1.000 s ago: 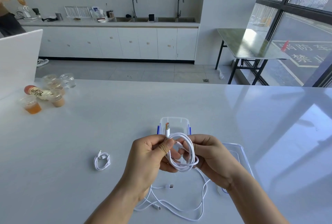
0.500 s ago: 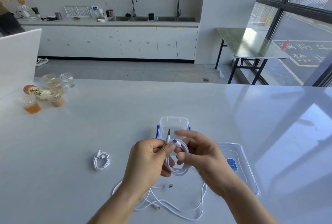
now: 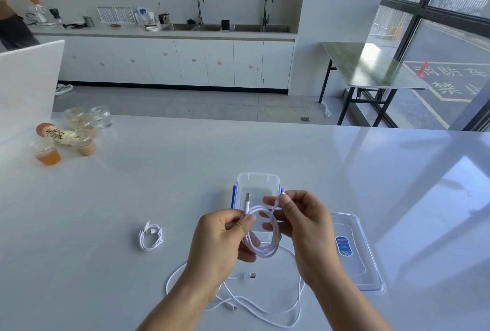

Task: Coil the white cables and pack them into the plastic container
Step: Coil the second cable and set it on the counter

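Centre frame, low: left hand pinches a part-wound cable between thumb and fingers, loops hanging below the grip, one plug standing up above it. Right hand pinches the cable's other end between thumb and forefinger, held up just right of the loops, remaining fingers loosely curled. Both hands sit in the air over the near edge of the container, which lies open on the tabletop; nothing visible inside it, though the hands hide part of the interior. Lid lies flat to the right of it. Left of centre, one finished coil rests on the tabletop, not yet packed. Bottom centre, a loose cable sprawls uncoiled under the wrists; looks like one, count uncertain. Judgement: early-middle. One coiled, one nearly wound with the tail end left to secure, at least one untouched, none packed, lid off
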The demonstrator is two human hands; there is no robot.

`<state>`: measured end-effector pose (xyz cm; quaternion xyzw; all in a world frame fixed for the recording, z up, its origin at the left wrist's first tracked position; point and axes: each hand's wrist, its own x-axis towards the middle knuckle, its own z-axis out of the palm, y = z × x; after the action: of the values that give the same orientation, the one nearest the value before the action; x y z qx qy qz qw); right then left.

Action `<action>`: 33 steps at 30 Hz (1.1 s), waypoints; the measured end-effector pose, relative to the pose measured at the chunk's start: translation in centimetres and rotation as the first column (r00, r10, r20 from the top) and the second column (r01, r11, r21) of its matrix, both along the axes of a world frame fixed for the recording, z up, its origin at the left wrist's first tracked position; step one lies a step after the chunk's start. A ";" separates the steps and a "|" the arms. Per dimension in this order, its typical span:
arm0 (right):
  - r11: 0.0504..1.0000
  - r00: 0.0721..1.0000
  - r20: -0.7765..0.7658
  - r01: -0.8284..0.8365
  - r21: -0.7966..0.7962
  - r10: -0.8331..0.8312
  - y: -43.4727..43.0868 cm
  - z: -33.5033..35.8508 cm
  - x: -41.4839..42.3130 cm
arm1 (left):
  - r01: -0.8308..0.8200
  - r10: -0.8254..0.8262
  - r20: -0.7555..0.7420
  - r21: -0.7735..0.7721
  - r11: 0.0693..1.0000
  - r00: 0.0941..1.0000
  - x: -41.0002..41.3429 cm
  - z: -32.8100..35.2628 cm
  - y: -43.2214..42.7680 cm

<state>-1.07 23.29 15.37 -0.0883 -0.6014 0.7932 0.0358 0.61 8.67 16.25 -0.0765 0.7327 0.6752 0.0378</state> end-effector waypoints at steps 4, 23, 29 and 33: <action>0.979 0.993 -0.003 -0.112 0.171 0.114 0.0 0.2 -0.2 | 0.004 -0.005 0.021 0.057 0.998 1.000 0.0 -0.2 0.4; 0.949 0.947 0.185 -0.289 0.129 0.263 -1.1 -2.6 -0.1 | -0.097 0.058 0.185 0.212 0.972 0.981 -0.8 -3.0 -3.6; 0.951 0.953 0.206 -0.258 0.168 0.222 -4.1 -4.7 -1.2 | -0.193 0.135 0.224 0.266 0.945 0.965 -0.4 -4.4 -6.2; 0.931 0.934 0.244 -0.309 0.195 0.259 -6.7 -6.1 -1.7 | -0.344 0.296 0.221 0.224 0.912 0.929 0.3 -5.9 -8.5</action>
<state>-2.81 16.56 9.25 -0.0802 -0.6960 0.7007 -0.1349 0.96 0.14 10.37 -0.2515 0.6092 0.7520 0.0028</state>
